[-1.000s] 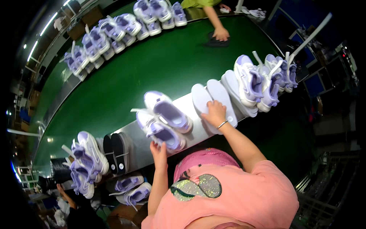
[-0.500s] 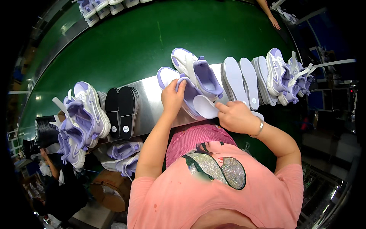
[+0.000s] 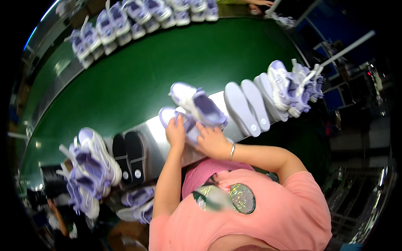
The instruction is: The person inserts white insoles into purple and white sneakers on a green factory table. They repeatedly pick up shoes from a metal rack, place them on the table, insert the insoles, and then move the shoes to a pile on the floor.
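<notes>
My left hand [image 3: 176, 132] is closed on the tongue side of the near white and lilac sneaker [image 3: 166, 113], just behind its toe. My right hand [image 3: 214, 143] is closed at the same sneaker's opening, toward the heel, with its fingertips at the lilac collar. The hand covers much of the heel, and what lies inside the sneaker is mostly hidden. Right behind it rests a matching sneaker [image 3: 183, 93], its opening facing me. Both sneakers sit on a shiny metal ledge [image 3: 155, 129]. Motion blurs the picture slightly.
Stacked pale lilac insoles [image 3: 236, 104] lie to the right, with more sneakers [image 3: 281, 85] beyond. On the left are black insoles [image 3: 136, 152] and a cluster of sneakers [image 3: 90, 163]. A green surface [image 3: 138, 83] stretches behind, bordered by sneaker rows [image 3: 142, 14]. Another person's hand [image 3: 263, 2] shows at the top.
My right hand has moved left to the near sneaker's opening. The pale insole it held is now out of sight. My view has shifted, bringing more of the far sneaker rows in.
</notes>
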{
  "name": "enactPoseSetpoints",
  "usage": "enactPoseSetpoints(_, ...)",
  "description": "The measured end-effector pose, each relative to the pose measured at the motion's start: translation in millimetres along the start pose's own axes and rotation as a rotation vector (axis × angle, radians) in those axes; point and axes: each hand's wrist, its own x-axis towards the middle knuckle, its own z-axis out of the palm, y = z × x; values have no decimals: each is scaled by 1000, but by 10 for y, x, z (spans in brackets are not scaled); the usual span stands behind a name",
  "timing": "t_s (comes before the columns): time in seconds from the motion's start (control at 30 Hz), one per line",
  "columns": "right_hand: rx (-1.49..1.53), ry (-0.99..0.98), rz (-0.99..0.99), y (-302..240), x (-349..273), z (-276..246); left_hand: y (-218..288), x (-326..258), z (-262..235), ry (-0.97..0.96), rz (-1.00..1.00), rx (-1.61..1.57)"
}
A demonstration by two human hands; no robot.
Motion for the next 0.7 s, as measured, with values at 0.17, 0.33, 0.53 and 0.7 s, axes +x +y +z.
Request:
enactPoseSetpoints(0.17, -19, -401, 187, 144, -167, -440, 241, -133, -93, -135, -10, -93)
enactPoseSetpoints(0.33, -40, -315, 24, 157, -65, -196, 91, -271, -67, -228, 245, -225)
enactPoseSetpoints(0.53, 161, -308, -51, 143, 268, 309, -74, -244, -75, -243, 213, -187)
enactPoseSetpoints(0.7, 223, -343, 71, 167, 321, 400, 21, -321, -108, -215, 213, -161)
